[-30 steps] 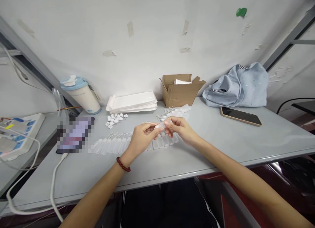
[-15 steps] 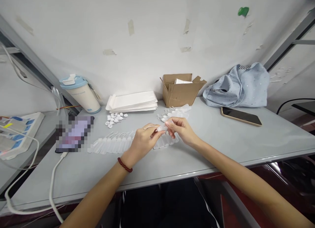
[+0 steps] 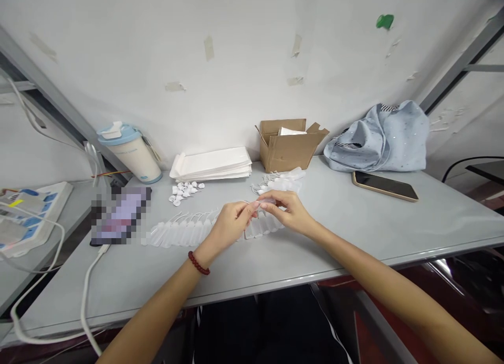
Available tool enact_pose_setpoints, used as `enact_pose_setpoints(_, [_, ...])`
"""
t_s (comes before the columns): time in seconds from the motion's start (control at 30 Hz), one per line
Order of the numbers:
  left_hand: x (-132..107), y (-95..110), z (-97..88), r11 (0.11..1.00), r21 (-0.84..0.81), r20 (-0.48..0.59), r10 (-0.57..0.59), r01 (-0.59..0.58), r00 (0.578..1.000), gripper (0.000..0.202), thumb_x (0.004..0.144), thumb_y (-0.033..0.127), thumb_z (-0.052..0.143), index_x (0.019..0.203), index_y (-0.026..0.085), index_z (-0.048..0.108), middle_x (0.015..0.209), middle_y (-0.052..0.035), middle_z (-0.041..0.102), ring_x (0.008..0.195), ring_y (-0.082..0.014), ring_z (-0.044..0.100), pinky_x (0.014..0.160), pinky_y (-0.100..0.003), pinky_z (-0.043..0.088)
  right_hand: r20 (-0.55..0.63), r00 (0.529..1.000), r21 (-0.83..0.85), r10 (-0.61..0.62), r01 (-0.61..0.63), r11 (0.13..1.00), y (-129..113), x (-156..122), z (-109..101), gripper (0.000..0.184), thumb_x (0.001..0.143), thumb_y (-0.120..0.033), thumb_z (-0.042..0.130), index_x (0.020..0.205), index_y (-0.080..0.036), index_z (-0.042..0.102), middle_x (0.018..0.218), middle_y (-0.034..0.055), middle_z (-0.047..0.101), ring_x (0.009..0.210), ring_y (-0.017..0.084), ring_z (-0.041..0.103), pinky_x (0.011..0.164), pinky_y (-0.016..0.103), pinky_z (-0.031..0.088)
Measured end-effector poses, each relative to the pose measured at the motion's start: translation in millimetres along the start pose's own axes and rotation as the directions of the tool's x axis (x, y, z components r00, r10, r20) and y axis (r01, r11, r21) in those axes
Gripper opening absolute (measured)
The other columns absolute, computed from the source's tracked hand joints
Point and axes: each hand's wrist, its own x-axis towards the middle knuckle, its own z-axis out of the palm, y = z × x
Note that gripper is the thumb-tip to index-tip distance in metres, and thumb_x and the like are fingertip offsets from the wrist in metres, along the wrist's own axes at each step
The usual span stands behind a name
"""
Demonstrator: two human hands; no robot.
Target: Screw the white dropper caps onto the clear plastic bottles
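My left hand [image 3: 235,221] is closed in a pinch on a small translucent plastic tube [image 3: 266,200], mostly hidden by the fingers. The fingertips of my right hand [image 3: 290,211] are closed on the same tube, touching or nearly touching the left fingers. Below and behind both hands lies a row of similar translucent tubes [image 3: 181,232] with thin white tips. A further pile of these tubes [image 3: 286,181] lies just beyond my right hand. Small white pointed caps [image 3: 184,190] sit in a loose heap to the left, past my left hand.
A stack of white envelopes [image 3: 212,164] and an open cardboard box [image 3: 289,151] stand against the wall. A tumbler [image 3: 132,154] and a phone on a cable [image 3: 123,214] are at left. Another phone [image 3: 386,186] and a blue fabric bag [image 3: 388,138] lie at right.
My hands have drawn together, and my right fingers have shifted left over the tube. The white cap-like end that showed between the fingers is now mostly covered. Things on the table stay put.
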Motion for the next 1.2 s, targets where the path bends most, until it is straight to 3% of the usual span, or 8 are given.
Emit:
enact_pose_setpoints(0.17, [-3.3,-5.8,4.8,0.929,0.287,-0.156,0.287,-0.234,0.945,0.042,0.093,0.041,0.045,0.059,0.017,0.054,0.057,-0.0017,0.054,0.056,-0.0147,0.053,0.056,-0.026,0.041,0.032,0.980,0.260,0.198,-0.200,0.945,0.3,1.2,3.1,0.027,0.085,-0.042,0.056,0.082,-0.017,0.064,0.056,-0.0034,0.050,0.050,0.010,0.041,0.048,0.024,0.032])
enact_pose_setpoints(0.37, [-4.6,-13.2,6.0,0.654,0.643,-0.078,0.574,-0.399,0.815,0.032,0.094,0.035,0.048,0.073,0.015,0.061,0.067,-0.0055,0.061,0.057,-0.0145,0.052,0.051,-0.025,0.036,0.154,0.920,0.480,0.360,-0.388,0.786,1.9,3.7,4.9,0.037,0.079,-0.048,0.062,0.061,-0.018,0.049,0.048,-0.0071,0.037,0.042,0.007,0.033,0.042,0.023,0.028])
enact_pose_setpoints(0.43, [-4.1,-10.5,6.4,0.735,0.558,-0.120,0.531,-0.386,0.839,0.033,0.095,0.035,0.046,0.073,0.015,0.060,0.068,-0.0045,0.060,0.059,-0.0139,0.053,0.054,-0.024,0.039,0.139,0.935,0.468,0.326,-0.352,0.810,3.2,3.8,4.2,0.035,0.081,-0.048,0.060,0.065,-0.017,0.053,0.049,-0.0065,0.040,0.043,0.008,0.037,0.044,0.023,0.030])
enact_pose_setpoints(0.53, [-3.2,-3.5,6.0,0.932,0.268,-0.162,0.293,-0.243,0.942,0.040,0.096,0.038,0.042,0.064,0.017,0.054,0.061,-0.0006,0.055,0.054,-0.0118,0.051,0.055,-0.023,0.042,0.087,0.971,0.384,0.224,-0.240,0.892,4.1,3.1,2.1,0.029,0.085,-0.045,0.057,0.084,-0.017,0.061,0.056,-0.0045,0.048,0.048,0.010,0.044,0.050,0.024,0.036])
enact_pose_setpoints(0.63, [-3.1,1.1,4.4,0.993,0.073,-0.113,0.105,-0.097,0.988,0.044,0.095,0.044,0.039,0.064,0.017,0.053,0.055,0.0020,0.051,0.047,-0.0108,0.050,0.048,-0.022,0.041,0.027,0.987,0.274,0.156,-0.157,0.949,3.7,2.0,0.4,0.026,0.085,-0.041,0.058,0.098,-0.018,0.063,0.069,-0.0016,0.055,0.055,0.011,0.048,0.056,0.026,0.040])
enact_pose_setpoints(0.7, [-3.5,1.8,3.4,0.996,0.044,-0.087,0.077,-0.074,0.993,0.045,0.096,0.045,0.037,0.065,0.017,0.053,0.055,0.0023,0.051,0.047,-0.0109,0.051,0.048,-0.022,0.042,0.002,0.989,0.226,0.147,-0.144,0.963,3.3,1.2,0.2,0.026,0.085,-0.041,0.058,0.098,-0.019,0.063,0.069,-0.0012,0.056,0.055,0.011,0.049,0.055,0.026,0.040])
enact_pose_setpoints(1.0, [-4.1,-6.1,1.6,0.915,0.306,-0.054,0.293,-0.264,0.954,0.040,0.095,0.031,0.043,0.057,0.019,0.041,0.054,0.0025,0.044,0.052,-0.0119,0.041,0.055,-0.026,0.034,0.110,0.955,0.318,0.274,-0.295,0.901,7.9,-0.8,5.9,0.035,0.088,-0.051,0.049,0.074,-0.019,0.052,0.044,-0.0083,0.039,0.038,0.008,0.037,0.041,0.022,0.032])
enact_pose_setpoints(1.2, [-8.2,-12.8,4.1,0.601,0.648,0.070,0.565,-0.468,0.822,0.029,0.097,0.022,0.039,0.071,0.016,0.052,0.066,-0.0033,0.055,0.058,-0.0155,0.050,0.052,-0.026,0.035,0.218,0.890,0.450,0.401,-0.456,0.767,4.4,3.4,3.3,0.043,0.080,-0.054,0.059,0.059,-0.020,0.042,0.039,-0.0111,0.027,0.033,0.005,0.024,0.032,0.020,0.028])
